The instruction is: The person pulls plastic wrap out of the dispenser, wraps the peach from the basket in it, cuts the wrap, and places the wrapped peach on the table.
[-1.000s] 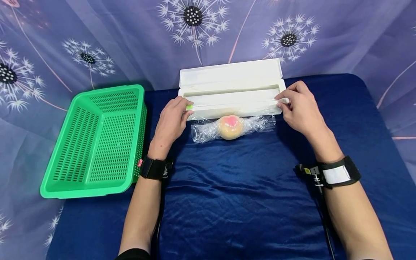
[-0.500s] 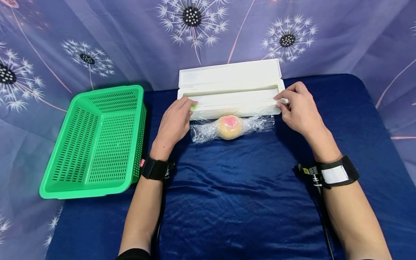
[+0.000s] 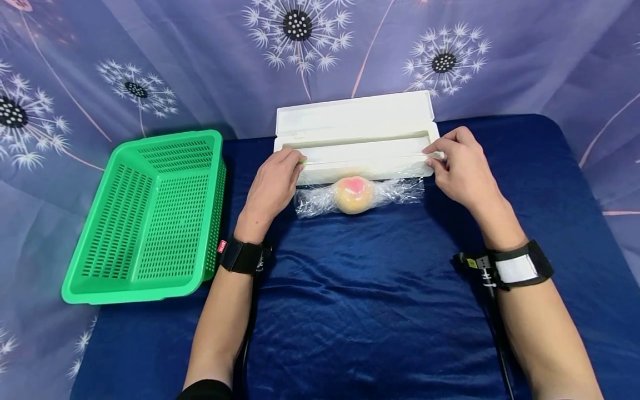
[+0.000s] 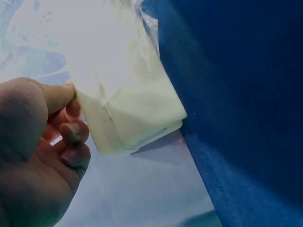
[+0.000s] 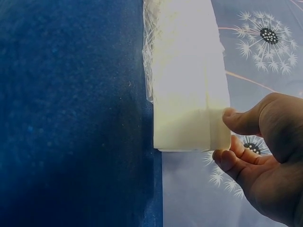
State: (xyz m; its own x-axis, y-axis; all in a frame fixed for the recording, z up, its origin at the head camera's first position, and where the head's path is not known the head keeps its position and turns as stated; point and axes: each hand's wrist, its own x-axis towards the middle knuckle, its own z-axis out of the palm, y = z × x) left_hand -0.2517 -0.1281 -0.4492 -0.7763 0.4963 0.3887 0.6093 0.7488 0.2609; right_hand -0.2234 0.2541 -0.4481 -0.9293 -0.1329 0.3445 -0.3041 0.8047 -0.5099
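A long white cling film box [image 3: 357, 114] lies at the back of the table with its lid up. My left hand [image 3: 270, 186] pinches a small green slide cutter [image 3: 303, 163] at the box's front edge, near its left end; the fingers mostly cover it. At the right end, my right hand [image 3: 462, 166] grips the box's corner between thumb and fingers, as the right wrist view also shows. A peach [image 3: 354, 195] lies just in front of the box, wrapped in clear cling film [image 3: 316, 203] that runs out on both sides of it and up to the box.
A green plastic basket [image 3: 212, 211] with perforated walls stands at the left, close to my left forearm. Dark blue cloth [image 3: 370, 311] covers the table. Behind hangs a purple curtain [image 3: 210, 61] with a dandelion print. Cables run from both wrist straps.
My left hand has slid a little to the right along the box's front edge, and the green slide cutter has moved with it. The right hand keeps its place.
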